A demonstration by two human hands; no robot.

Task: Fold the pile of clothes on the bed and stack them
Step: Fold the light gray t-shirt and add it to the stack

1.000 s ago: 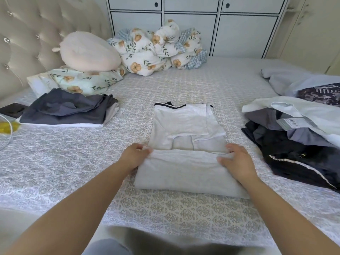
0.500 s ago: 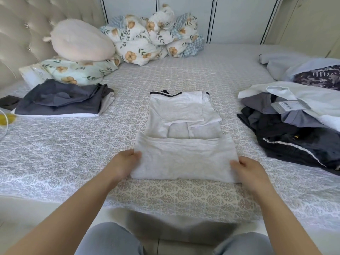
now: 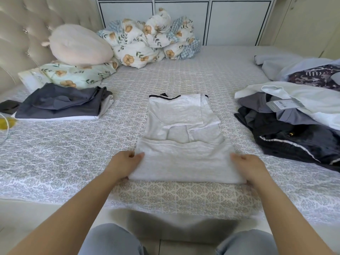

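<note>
A padded headboard (image 3: 16, 43) rises at the far left of the bed (image 3: 55, 155), with a pink cushion (image 3: 79, 45) resting on a floral pillow (image 3: 73, 76) beside it. In front of the pillow, a folded stack of dark grey clothes (image 3: 60, 105) lies flat near the bed's left edge, with a white layer showing at its base. A bundled floral quilt (image 3: 152, 37) sits at the back against white cabinet doors (image 3: 237, 21).

At the center, a light grey shirt (image 3: 182, 129) with a black-trimmed collar lies on the patterned bedspread, its sides folded in and its lower part doubled up toward the collar. The person's left hand (image 3: 125, 162) pinches the left side of that near fold, thumb on top of the cloth and the other fingers tucked beneath. The right hand (image 3: 250, 166) grips the right side of the same fold, fingers (image 3: 237, 156) curled over the edge. Both forearms reach in from the foot of the bed, above knees in pale jeans.

At right, an unfolded pile of clothes (image 3: 298, 129) spreads across the bed, well apart from the shirt: black and grey garments below, a white one with a paper tag (image 3: 281, 103) on top, and a dark patterned piece (image 3: 312, 76) behind.
</note>
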